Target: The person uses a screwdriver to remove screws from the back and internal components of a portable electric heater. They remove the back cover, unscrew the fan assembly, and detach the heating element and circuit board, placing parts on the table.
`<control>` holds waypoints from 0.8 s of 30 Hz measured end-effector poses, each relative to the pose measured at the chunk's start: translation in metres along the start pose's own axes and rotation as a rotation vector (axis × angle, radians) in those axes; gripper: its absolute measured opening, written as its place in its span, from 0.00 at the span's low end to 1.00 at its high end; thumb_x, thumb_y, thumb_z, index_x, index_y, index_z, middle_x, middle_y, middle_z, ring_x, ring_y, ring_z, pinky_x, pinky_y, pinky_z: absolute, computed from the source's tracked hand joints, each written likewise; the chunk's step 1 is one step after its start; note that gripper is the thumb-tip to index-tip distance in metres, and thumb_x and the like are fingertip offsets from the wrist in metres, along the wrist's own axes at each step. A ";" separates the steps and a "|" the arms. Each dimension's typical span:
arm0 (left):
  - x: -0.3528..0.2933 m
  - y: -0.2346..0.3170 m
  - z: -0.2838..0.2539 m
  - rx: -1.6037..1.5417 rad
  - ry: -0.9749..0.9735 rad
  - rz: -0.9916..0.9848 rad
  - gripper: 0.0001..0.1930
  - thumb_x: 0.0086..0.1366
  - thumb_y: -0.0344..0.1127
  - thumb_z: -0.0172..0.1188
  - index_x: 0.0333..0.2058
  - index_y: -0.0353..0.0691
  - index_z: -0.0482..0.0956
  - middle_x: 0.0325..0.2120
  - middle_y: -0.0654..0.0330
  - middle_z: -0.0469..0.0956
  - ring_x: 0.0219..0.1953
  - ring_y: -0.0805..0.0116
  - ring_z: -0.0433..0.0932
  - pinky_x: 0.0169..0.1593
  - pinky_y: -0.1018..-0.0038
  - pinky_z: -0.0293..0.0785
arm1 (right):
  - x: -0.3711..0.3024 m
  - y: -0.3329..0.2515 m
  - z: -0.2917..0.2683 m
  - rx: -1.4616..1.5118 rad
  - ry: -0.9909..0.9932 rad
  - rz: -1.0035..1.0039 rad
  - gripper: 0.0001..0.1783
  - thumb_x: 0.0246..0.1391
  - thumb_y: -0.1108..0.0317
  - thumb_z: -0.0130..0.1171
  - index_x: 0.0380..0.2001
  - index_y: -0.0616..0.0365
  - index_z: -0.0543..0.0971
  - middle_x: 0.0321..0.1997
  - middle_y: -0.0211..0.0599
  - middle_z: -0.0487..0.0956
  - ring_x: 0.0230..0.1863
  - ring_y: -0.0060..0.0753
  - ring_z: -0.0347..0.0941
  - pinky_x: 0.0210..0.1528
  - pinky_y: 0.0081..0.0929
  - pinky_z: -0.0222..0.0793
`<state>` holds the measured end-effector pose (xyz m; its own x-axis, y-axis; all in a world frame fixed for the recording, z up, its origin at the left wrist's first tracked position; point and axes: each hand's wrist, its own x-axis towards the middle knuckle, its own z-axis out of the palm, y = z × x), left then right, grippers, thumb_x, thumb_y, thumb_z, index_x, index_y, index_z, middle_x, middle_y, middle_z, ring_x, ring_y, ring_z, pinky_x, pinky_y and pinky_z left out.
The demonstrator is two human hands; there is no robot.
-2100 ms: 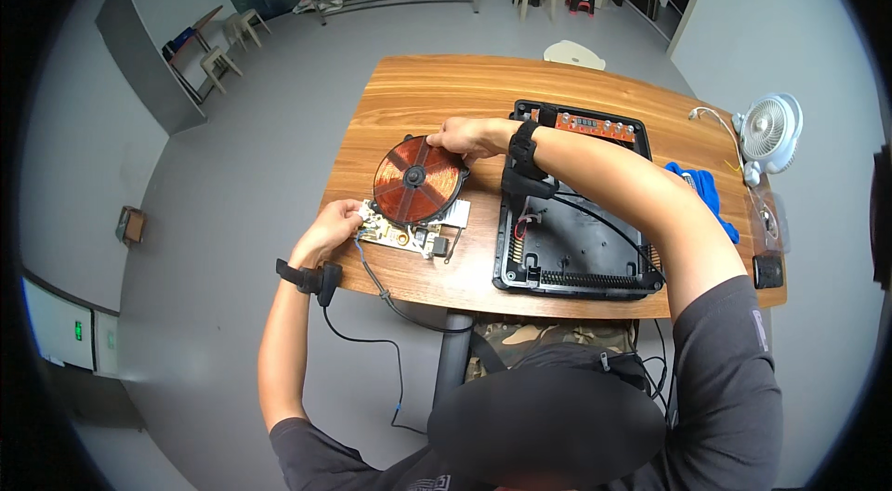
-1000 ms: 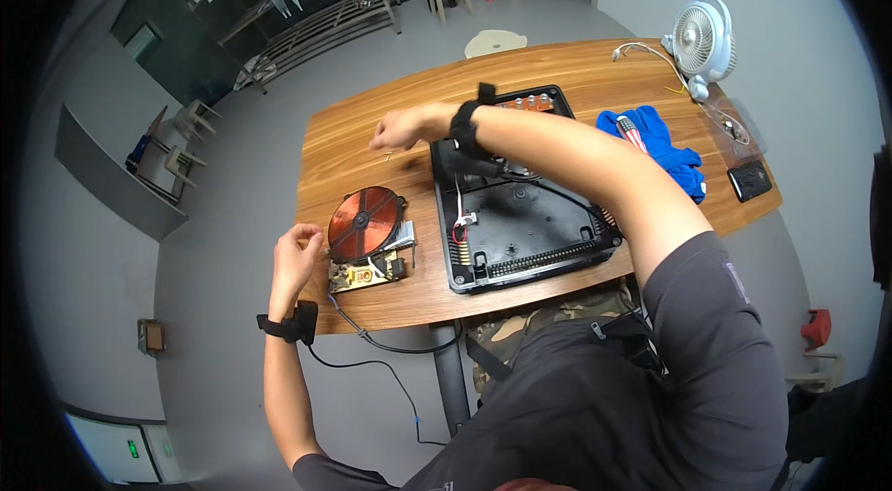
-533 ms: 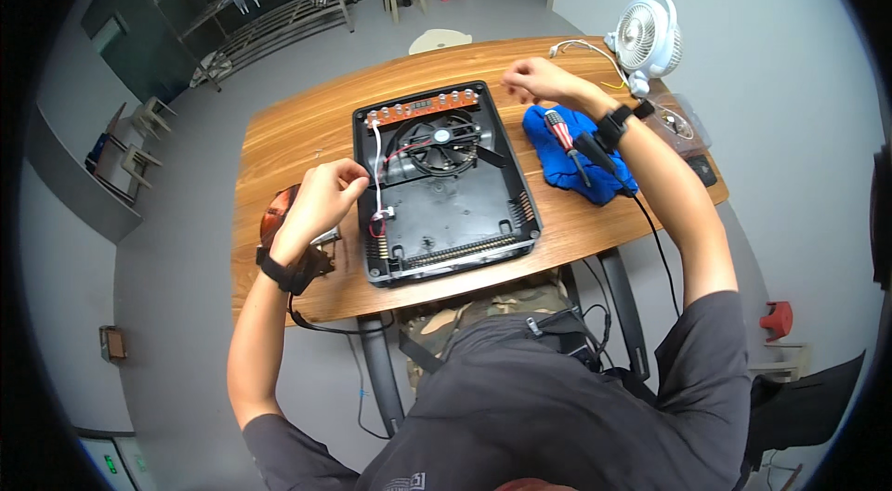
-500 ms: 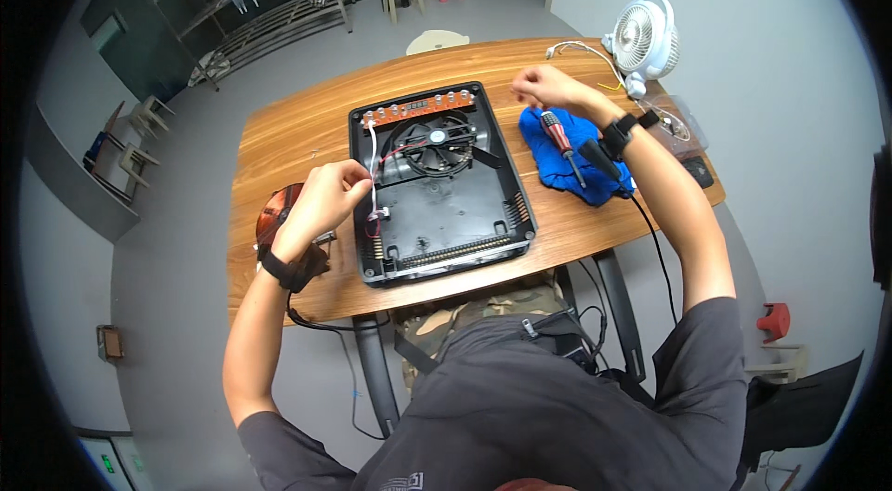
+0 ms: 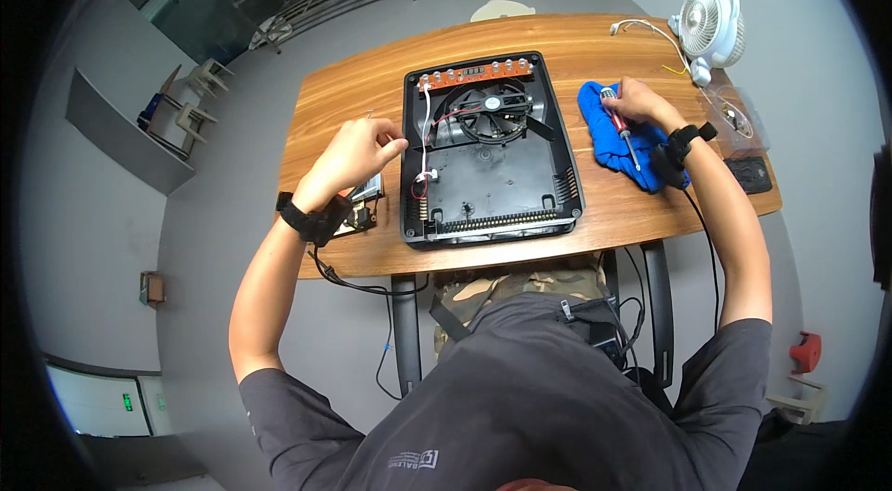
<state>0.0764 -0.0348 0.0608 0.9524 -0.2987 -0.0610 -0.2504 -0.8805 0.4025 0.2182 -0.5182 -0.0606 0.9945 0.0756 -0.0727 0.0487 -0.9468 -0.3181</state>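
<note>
A black plastic housing (image 5: pixel 483 177) lies open on the table, shaped like the shell of an induction cooker. Inside it are a round black fan (image 5: pixel 492 112), an orange button board (image 5: pixel 474 74) along the far end and a white cable (image 5: pixel 426 124) down the left side. My left hand (image 5: pixel 358 157) hovers by the housing's left edge, fingers loosely bent, thumb apart, nothing visible in them. On a blue cloth (image 5: pixel 604 153) to the right rests a red-and-black screwdriver (image 5: pixel 624 132); the fingers of my right hand (image 5: pixel 641 101) close on its handle.
Partly hidden under my left wrist is a circuit board (image 5: pixel 367 203). A white fan (image 5: pixel 711 25), its cord, a clear plastic bag (image 5: pixel 739 119) and a flat black item (image 5: pixel 748 175) occupy the right side. Black cables trail from both wrists.
My right hand has come down onto the screwdriver and gripped its handle. My left hand has drawn away from the white cable. The whole view has shifted, moving the table right and up.
</note>
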 end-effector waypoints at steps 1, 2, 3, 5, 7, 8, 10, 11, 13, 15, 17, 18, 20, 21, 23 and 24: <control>-0.001 -0.002 -0.003 -0.020 -0.008 -0.028 0.14 0.67 0.40 0.62 0.39 0.33 0.86 0.27 0.49 0.85 0.31 0.57 0.86 0.39 0.66 0.80 | 0.004 0.001 0.000 -0.006 -0.056 0.023 0.25 0.59 0.49 0.67 0.27 0.65 0.79 0.21 0.38 0.78 0.18 0.28 0.71 0.19 0.30 0.67; -0.005 -0.006 -0.005 -0.043 -0.011 -0.065 0.14 0.67 0.40 0.62 0.39 0.33 0.86 0.27 0.50 0.85 0.31 0.58 0.85 0.39 0.66 0.80 | 0.004 -0.006 -0.004 -0.015 -0.115 0.037 0.25 0.60 0.50 0.67 0.26 0.65 0.79 0.21 0.38 0.78 0.18 0.28 0.71 0.19 0.30 0.67; -0.009 -0.008 -0.007 -0.066 -0.017 -0.099 0.14 0.67 0.40 0.62 0.39 0.32 0.85 0.26 0.50 0.85 0.30 0.59 0.85 0.39 0.67 0.79 | 0.002 -0.009 -0.006 0.029 -0.143 0.046 0.24 0.60 0.50 0.66 0.25 0.65 0.80 0.21 0.38 0.78 0.18 0.28 0.70 0.19 0.30 0.66; -0.017 -0.008 -0.013 -0.039 0.045 -0.051 0.14 0.67 0.40 0.63 0.40 0.32 0.85 0.26 0.51 0.85 0.31 0.60 0.85 0.39 0.67 0.80 | -0.003 -0.011 -0.008 0.118 -0.197 0.067 0.24 0.60 0.52 0.66 0.24 0.65 0.80 0.20 0.36 0.78 0.18 0.27 0.70 0.19 0.30 0.66; -0.021 -0.029 -0.012 -0.093 0.033 -0.041 0.14 0.65 0.40 0.65 0.40 0.33 0.85 0.28 0.50 0.85 0.32 0.60 0.85 0.40 0.67 0.80 | 0.002 0.001 -0.003 0.157 -0.219 0.055 0.21 0.62 0.55 0.66 0.25 0.63 0.79 0.18 0.33 0.76 0.17 0.25 0.69 0.18 0.28 0.64; -0.026 -0.041 -0.010 -0.043 0.002 -0.034 0.14 0.64 0.39 0.66 0.41 0.34 0.85 0.29 0.51 0.85 0.33 0.61 0.85 0.40 0.67 0.80 | 0.001 0.001 -0.002 0.236 -0.256 0.073 0.20 0.62 0.56 0.65 0.25 0.62 0.78 0.17 0.32 0.75 0.16 0.25 0.68 0.17 0.27 0.63; -0.037 -0.063 -0.003 0.055 -0.057 -0.020 0.14 0.63 0.39 0.68 0.42 0.35 0.85 0.31 0.52 0.86 0.34 0.64 0.85 0.40 0.68 0.80 | -0.003 -0.003 -0.005 0.336 -0.287 0.089 0.18 0.63 0.58 0.64 0.26 0.61 0.76 0.17 0.31 0.74 0.16 0.23 0.68 0.16 0.25 0.63; -0.040 -0.068 0.001 0.124 -0.095 -0.060 0.17 0.61 0.40 0.71 0.43 0.35 0.85 0.32 0.52 0.86 0.35 0.60 0.85 0.42 0.66 0.80 | -0.004 -0.005 -0.005 0.357 -0.279 0.090 0.18 0.63 0.58 0.64 0.27 0.60 0.76 0.16 0.31 0.74 0.15 0.23 0.69 0.16 0.25 0.63; -0.049 -0.072 0.007 0.096 -0.106 -0.104 0.18 0.59 0.42 0.72 0.42 0.35 0.86 0.36 0.48 0.85 0.41 0.57 0.84 0.46 0.63 0.79 | -0.006 -0.009 -0.006 0.377 -0.274 0.093 0.17 0.64 0.59 0.64 0.27 0.60 0.75 0.16 0.31 0.75 0.15 0.23 0.69 0.15 0.24 0.64; -0.051 -0.070 0.011 0.096 -0.121 -0.123 0.21 0.57 0.43 0.73 0.45 0.36 0.85 0.38 0.46 0.83 0.46 0.53 0.82 0.51 0.62 0.77 | -0.008 -0.010 -0.008 0.370 -0.279 0.101 0.18 0.64 0.59 0.64 0.28 0.61 0.74 0.17 0.32 0.75 0.14 0.23 0.70 0.15 0.24 0.65; -0.049 -0.073 0.015 0.109 -0.111 -0.074 0.22 0.56 0.43 0.73 0.47 0.37 0.85 0.38 0.47 0.83 0.47 0.50 0.81 0.52 0.62 0.76 | -0.006 -0.010 -0.007 0.358 -0.291 0.105 0.18 0.64 0.59 0.64 0.28 0.61 0.73 0.17 0.33 0.76 0.14 0.24 0.70 0.15 0.24 0.66; -0.047 -0.081 0.021 0.106 -0.117 -0.036 0.25 0.55 0.44 0.73 0.49 0.37 0.84 0.41 0.46 0.81 0.51 0.48 0.79 0.55 0.61 0.75 | -0.006 -0.009 -0.007 0.362 -0.295 0.101 0.18 0.64 0.59 0.64 0.28 0.61 0.73 0.17 0.33 0.76 0.14 0.24 0.70 0.15 0.24 0.66; -0.050 -0.081 0.029 0.131 -0.130 -0.004 0.26 0.56 0.44 0.73 0.52 0.38 0.82 0.43 0.46 0.80 0.52 0.48 0.78 0.56 0.61 0.75 | -0.006 -0.009 -0.007 0.350 -0.277 0.077 0.21 0.64 0.59 0.64 0.22 0.64 0.76 0.18 0.36 0.77 0.14 0.26 0.71 0.15 0.26 0.68; -0.052 -0.079 0.034 0.144 -0.136 0.013 0.27 0.57 0.44 0.72 0.53 0.38 0.82 0.44 0.46 0.80 0.52 0.48 0.78 0.56 0.61 0.75 | -0.007 -0.010 -0.006 0.377 -0.258 0.081 0.21 0.64 0.59 0.64 0.22 0.64 0.76 0.17 0.36 0.77 0.14 0.26 0.71 0.15 0.26 0.68; -0.054 -0.074 0.040 0.148 -0.136 0.004 0.26 0.59 0.43 0.71 0.55 0.39 0.80 0.46 0.48 0.78 0.49 0.50 0.79 0.55 0.62 0.76 | -0.012 -0.011 -0.005 0.431 -0.219 0.096 0.22 0.64 0.58 0.64 0.22 0.64 0.75 0.17 0.36 0.76 0.14 0.26 0.71 0.14 0.25 0.67; -0.055 -0.071 0.041 0.156 -0.129 0.010 0.26 0.60 0.42 0.71 0.55 0.39 0.80 0.46 0.49 0.77 0.45 0.53 0.81 0.52 0.63 0.77 | -0.010 -0.009 -0.004 0.405 -0.245 0.088 0.22 0.64 0.58 0.64 0.22 0.64 0.75 0.17 0.35 0.76 0.13 0.26 0.70 0.14 0.25 0.67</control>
<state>0.0350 0.0289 -0.0020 0.9219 -0.3439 -0.1784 -0.2935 -0.9205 0.2579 0.2082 -0.5115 -0.0527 0.9396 0.1184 -0.3213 -0.1232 -0.7585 -0.6399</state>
